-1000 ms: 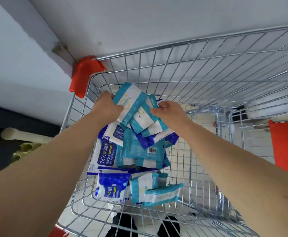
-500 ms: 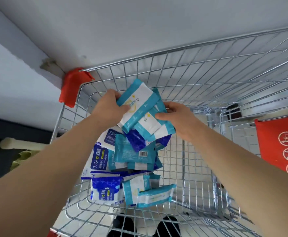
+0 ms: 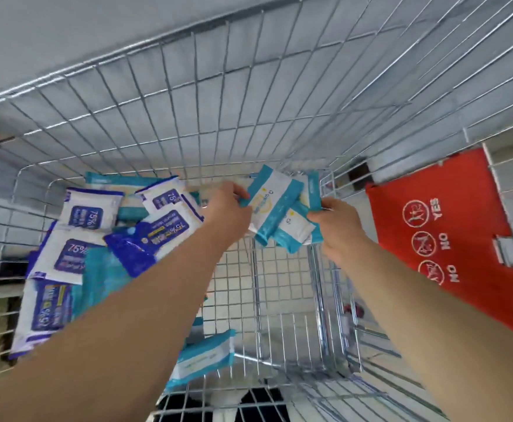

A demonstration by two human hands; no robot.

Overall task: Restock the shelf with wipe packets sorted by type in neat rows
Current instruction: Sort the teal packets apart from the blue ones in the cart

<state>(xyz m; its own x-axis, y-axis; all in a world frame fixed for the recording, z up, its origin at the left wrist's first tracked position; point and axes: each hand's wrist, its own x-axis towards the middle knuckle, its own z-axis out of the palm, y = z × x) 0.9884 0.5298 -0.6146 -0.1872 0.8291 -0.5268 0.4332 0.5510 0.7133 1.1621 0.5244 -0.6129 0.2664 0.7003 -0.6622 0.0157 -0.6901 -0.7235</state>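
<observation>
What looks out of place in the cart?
On the left of the cart, blue-and-white packets and teal packets lie jumbled, overlapping at all angles. One stray packet lies apart, nearest the camera. The left hand and right hand grip a teal bunch. No damage visible.

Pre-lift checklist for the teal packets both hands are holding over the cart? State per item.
1. Grip of left hand on teal bundle: ok.
2. Grip of right hand on the bundle's other side: ok.
3. One type only, no blue 75% packets mixed in: ok on the visible faces, the underside is hidden.
4. Bundle squared up: not ok, the packets are fanned at different angles.
5. Bundle free of the cart wires: cannot tell.
6. Shelf row ready: cannot tell, the shelf is out of view.
</observation>
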